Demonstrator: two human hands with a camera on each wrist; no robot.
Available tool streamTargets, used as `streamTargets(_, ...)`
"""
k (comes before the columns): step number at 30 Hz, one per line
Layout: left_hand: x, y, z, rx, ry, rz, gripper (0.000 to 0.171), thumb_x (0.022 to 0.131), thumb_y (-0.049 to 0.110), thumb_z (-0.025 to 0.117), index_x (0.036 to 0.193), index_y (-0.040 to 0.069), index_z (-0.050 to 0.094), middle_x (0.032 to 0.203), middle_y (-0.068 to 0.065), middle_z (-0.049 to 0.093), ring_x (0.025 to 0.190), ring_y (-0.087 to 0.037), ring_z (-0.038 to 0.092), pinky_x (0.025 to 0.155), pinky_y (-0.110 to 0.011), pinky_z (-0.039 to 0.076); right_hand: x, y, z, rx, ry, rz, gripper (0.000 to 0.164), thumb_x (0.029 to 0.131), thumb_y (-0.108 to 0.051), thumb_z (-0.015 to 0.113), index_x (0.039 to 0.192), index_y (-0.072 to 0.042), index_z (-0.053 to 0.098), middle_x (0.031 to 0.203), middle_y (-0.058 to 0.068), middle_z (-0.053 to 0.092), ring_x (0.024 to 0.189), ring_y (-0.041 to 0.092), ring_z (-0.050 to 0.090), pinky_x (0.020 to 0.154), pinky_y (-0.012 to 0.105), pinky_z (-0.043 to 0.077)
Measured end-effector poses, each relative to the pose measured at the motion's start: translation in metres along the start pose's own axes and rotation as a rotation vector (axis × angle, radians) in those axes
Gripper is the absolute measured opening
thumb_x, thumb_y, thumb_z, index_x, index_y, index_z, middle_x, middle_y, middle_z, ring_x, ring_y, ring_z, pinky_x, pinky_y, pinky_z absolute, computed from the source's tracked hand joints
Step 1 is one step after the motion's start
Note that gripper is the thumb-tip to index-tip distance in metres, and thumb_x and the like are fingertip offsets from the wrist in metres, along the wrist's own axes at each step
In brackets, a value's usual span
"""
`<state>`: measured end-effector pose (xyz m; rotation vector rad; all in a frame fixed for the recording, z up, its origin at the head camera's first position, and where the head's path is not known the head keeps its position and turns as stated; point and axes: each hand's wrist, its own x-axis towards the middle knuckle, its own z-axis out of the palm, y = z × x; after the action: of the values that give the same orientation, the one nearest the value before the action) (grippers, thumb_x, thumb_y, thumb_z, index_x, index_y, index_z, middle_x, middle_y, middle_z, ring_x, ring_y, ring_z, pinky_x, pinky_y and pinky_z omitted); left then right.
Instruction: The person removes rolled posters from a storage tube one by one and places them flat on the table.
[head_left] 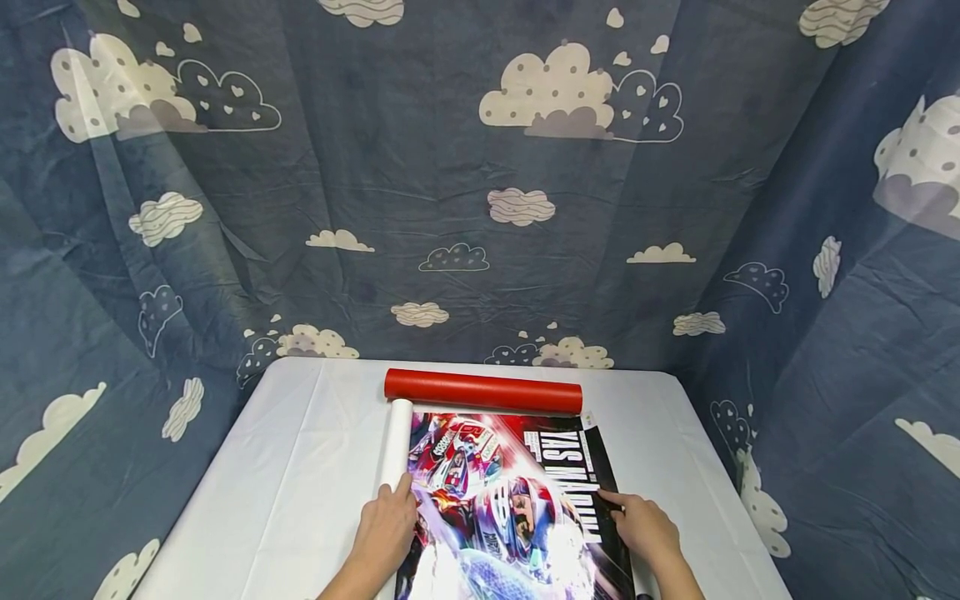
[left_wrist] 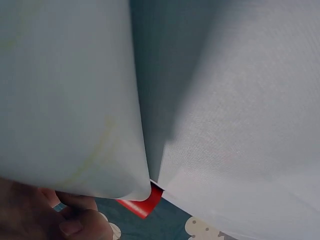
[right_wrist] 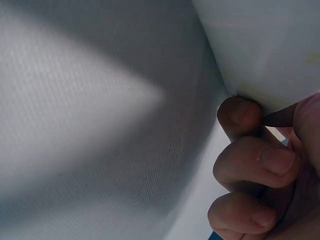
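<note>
A glossy poster (head_left: 517, 500) with racing cars, a helmeted figure and large white lettering lies partly unrolled on the white table. Along its left side, the paper curls into a white roll (head_left: 396, 442). My left hand (head_left: 386, 521) grips this rolled side, its index finger along the roll. In the left wrist view, curled fingers (left_wrist: 87, 222) show beside the poster's pale back (left_wrist: 65, 100). At the opposite side, my right hand (head_left: 645, 529) pinches the poster's edge. The right wrist view shows bent fingers (right_wrist: 255, 160) right at the white underside (right_wrist: 265, 50).
A red tube (head_left: 483, 391) lies crosswise just beyond the poster's far edge. The white-covered table (head_left: 300, 467) extends on both sides. Dark blue fabric (head_left: 375, 183) with cloud prints hangs behind the table and along its left and right sides.
</note>
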<state>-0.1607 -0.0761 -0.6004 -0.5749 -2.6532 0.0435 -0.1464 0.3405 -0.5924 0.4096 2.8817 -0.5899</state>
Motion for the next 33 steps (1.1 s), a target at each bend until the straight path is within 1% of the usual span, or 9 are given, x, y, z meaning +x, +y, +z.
streamTargets(5, -0.001, 0.000, -0.001, -0.014, -0.035, -0.013, 0.024, 0.069, 0.011, 0.088, 0.082, 0.006, 0.069, 0.102, -0.003, 0.054, 0.064, -0.017, 0.043, 0.038, -0.030, 0.036, -0.001, 0.002, -0.001, 0.002, -0.004, 0.003, 0.040, 0.099, -0.012, 0.064, 0.137, -0.021, 0.073, 0.133, 0.035, 0.067, 0.077, 0.026, 0.056, 0.058, 0.035, 0.038)
streamTargets(12, -0.002, 0.000, -0.003, -0.016, -0.074, -0.021, 0.019, 0.073, 0.011, 0.087, 0.082, 0.005, 0.070, 0.103, -0.002, 0.054, 0.065, -0.017, 0.043, 0.038, -0.030, 0.037, -0.002, 0.005, -0.002, 0.021, -0.006, 0.008, 0.041, 0.099, -0.012, 0.063, 0.137, -0.021, 0.073, 0.133, 0.036, 0.066, 0.071, 0.024, 0.053, 0.057, 0.035, 0.037)
streamTargets(15, -0.003, -0.002, -0.003, -0.011, -0.074, -0.017, 0.020, 0.074, 0.010, 0.087, 0.082, 0.005, 0.070, 0.102, -0.002, 0.053, 0.064, -0.016, 0.042, 0.038, -0.030, 0.036, -0.002, 0.005, -0.003, 0.009, 0.000, 0.000, 0.041, 0.099, -0.012, 0.064, 0.137, -0.022, 0.073, 0.132, 0.037, 0.066, 0.074, 0.026, 0.055, 0.058, 0.035, 0.037)
streamTargets(19, -0.004, -0.005, -0.001, 0.010, -0.053, 0.004, 0.023, 0.072, 0.008, 0.089, 0.078, 0.005, 0.067, 0.100, -0.002, 0.050, 0.063, -0.015, 0.040, 0.037, -0.028, 0.036, -0.002, 0.005, -0.004, -0.007, 0.008, -0.011, 0.040, 0.098, -0.012, 0.065, 0.136, -0.022, 0.073, 0.130, 0.036, 0.067, 0.078, 0.027, 0.056, 0.059, 0.035, 0.038)
streamTargets(23, -0.007, -0.008, 0.001, 0.007, -0.037, 0.014, 0.025, 0.069, 0.009, 0.089, 0.078, 0.006, 0.066, 0.101, -0.001, 0.050, 0.063, -0.015, 0.040, 0.037, -0.027, 0.037, -0.002, 0.004, -0.004, -0.008, -0.007, 0.008, 0.039, 0.098, -0.012, 0.064, 0.136, -0.020, 0.074, 0.130, 0.035, 0.068, 0.075, 0.025, 0.056, 0.059, 0.035, 0.038)
streamTargets(26, -0.010, -0.011, 0.003, -0.014, -0.037, 0.012, 0.024, 0.067, 0.009, 0.087, 0.078, 0.007, 0.065, 0.107, 0.000, 0.054, 0.064, -0.016, 0.042, 0.037, -0.029, 0.037, -0.002, 0.005, -0.004, -0.005, -0.015, 0.020, 0.039, 0.099, -0.012, 0.064, 0.136, -0.021, 0.074, 0.131, 0.034, 0.068, 0.075, 0.025, 0.056, 0.058, 0.034, 0.038)
streamTargets(29, -0.011, -0.012, 0.004, -0.026, -0.046, 0.013, 0.022, 0.068, 0.010, 0.086, 0.079, 0.007, 0.067, 0.111, 0.000, 0.057, 0.064, -0.016, 0.043, 0.037, -0.029, 0.037, -0.002, 0.006, -0.005, 0.000, -0.009, 0.014, 0.039, 0.098, -0.012, 0.064, 0.135, -0.021, 0.074, 0.129, 0.035, 0.069, 0.073, 0.025, 0.056, 0.057, 0.035, 0.038)
streamTargets(33, -0.010, -0.013, 0.004, -0.020, -0.041, 0.024, 0.025, 0.068, 0.011, 0.089, 0.081, 0.007, 0.069, 0.112, -0.001, 0.059, 0.064, -0.015, 0.043, 0.037, -0.029, 0.038, -0.001, 0.008, -0.004, 0.012, 0.005, 0.005, 0.039, 0.098, -0.011, 0.064, 0.135, -0.020, 0.074, 0.127, 0.035, 0.070, 0.066, 0.023, 0.051, 0.055, 0.035, 0.037)
